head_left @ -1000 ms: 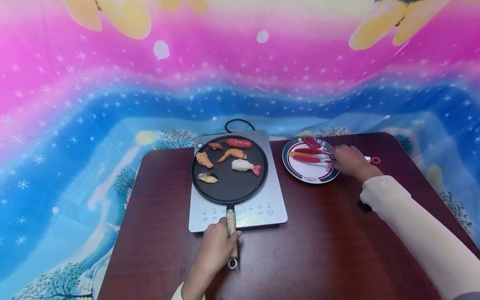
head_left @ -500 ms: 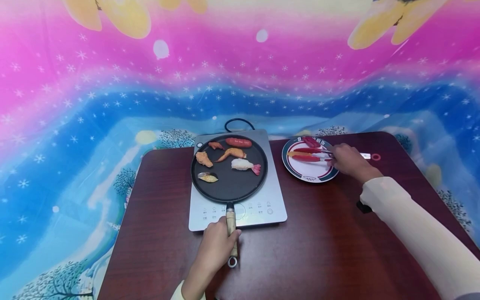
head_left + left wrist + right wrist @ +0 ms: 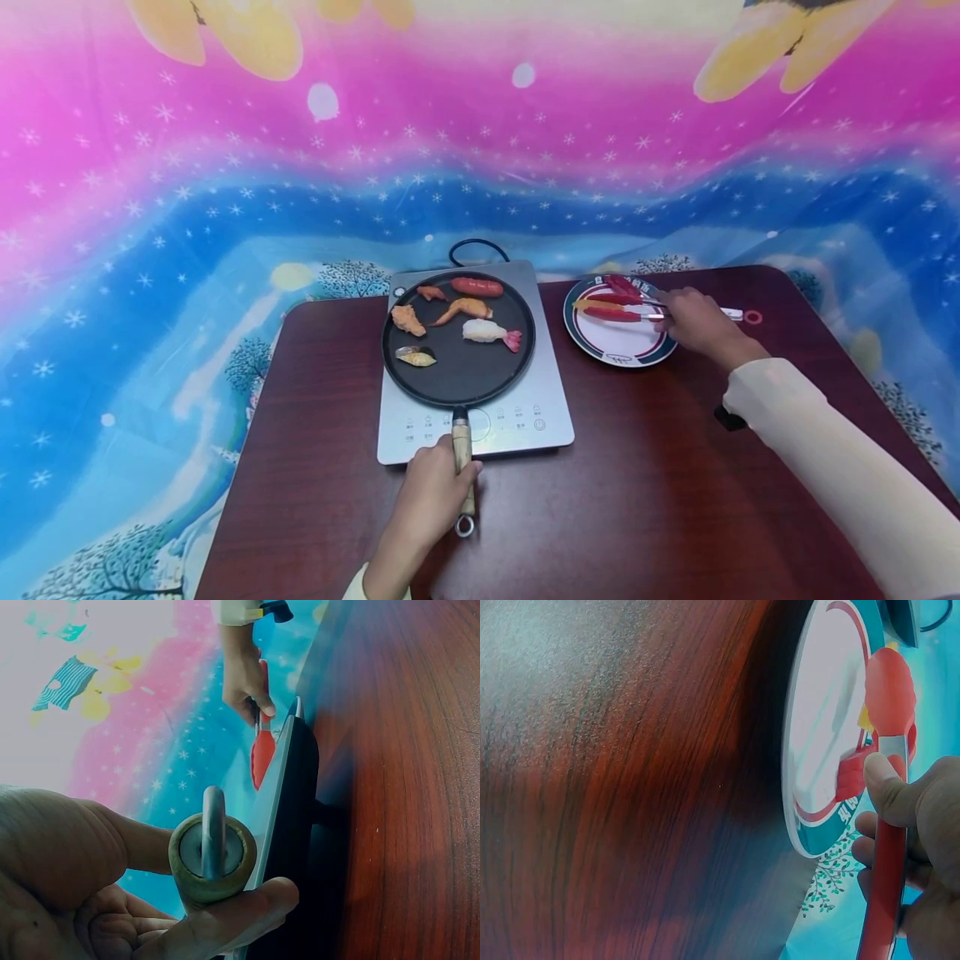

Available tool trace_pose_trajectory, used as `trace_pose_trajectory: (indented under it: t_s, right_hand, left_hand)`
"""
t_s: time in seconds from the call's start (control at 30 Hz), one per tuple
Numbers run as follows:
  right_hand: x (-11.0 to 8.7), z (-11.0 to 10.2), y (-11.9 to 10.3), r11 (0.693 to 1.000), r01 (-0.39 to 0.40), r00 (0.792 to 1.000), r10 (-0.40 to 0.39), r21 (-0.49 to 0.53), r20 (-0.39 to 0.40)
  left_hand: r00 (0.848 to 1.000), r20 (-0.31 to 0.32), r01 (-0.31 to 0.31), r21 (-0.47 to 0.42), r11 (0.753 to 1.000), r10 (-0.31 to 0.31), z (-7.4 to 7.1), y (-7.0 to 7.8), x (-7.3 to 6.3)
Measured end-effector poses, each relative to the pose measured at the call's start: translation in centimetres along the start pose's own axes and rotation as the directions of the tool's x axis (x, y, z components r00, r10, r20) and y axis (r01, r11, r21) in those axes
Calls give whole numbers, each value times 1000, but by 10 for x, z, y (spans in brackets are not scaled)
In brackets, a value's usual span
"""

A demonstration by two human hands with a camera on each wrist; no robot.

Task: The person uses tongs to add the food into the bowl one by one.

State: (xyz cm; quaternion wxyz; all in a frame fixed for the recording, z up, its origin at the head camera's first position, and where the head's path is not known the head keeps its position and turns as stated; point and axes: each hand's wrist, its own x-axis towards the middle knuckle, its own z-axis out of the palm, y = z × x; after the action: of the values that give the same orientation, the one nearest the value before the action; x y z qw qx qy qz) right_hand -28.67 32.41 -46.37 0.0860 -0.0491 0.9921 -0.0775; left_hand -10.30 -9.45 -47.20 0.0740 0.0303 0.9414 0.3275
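My left hand (image 3: 431, 492) grips the light wooden-looking handle (image 3: 462, 442) of a round black frying pan (image 3: 472, 375); the left wrist view shows the handle's end and its metal hanging ring (image 3: 213, 832) between thumb and fingers. Over the plate (image 3: 622, 348) at the right, my right hand (image 3: 701, 321) holds red-tipped tongs (image 3: 611, 315). A yellow-orange food piece (image 3: 591, 306) lies between the tong tips, partly hidden by them. Beside them on the plate is a red food piece (image 3: 624, 286), also visible as a ridged red piece (image 3: 850, 774) in the right wrist view.
The pan sits on a silver induction cooker (image 3: 555, 392) and holds a red sausage (image 3: 477, 287), shrimp sushi (image 3: 487, 331) and several other food pieces. A black cord (image 3: 478, 240) loops behind the cooker. A patterned cloth (image 3: 450, 150) surrounds the dark wooden table (image 3: 322, 433).
The tong tips have shifted very slightly at the yellow-orange piece. My left hand and the pan stay where they were.
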Motion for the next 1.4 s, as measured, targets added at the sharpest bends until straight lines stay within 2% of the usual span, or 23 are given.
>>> trace_pose_trajectory:
  t_s: [0.53, 1.17, 1.4]
  right_hand:
    - [-5, -1, -2, 999, 36, 999, -36, 30, -10]
    - [-8, -1, -6, 998, 32, 999, -31, 48, -31]
    - [-12, -7, -15, 994, 93, 994, -90, 49, -66]
  left_hand:
    - [1000, -1, -15, -7, 1000, 15, -3, 1, -1]
    - [1000, 8, -1, -20, 1000, 1, -2, 2, -1]
    - [1000, 14, 0, -22, 1000, 1, -3, 2, -2]
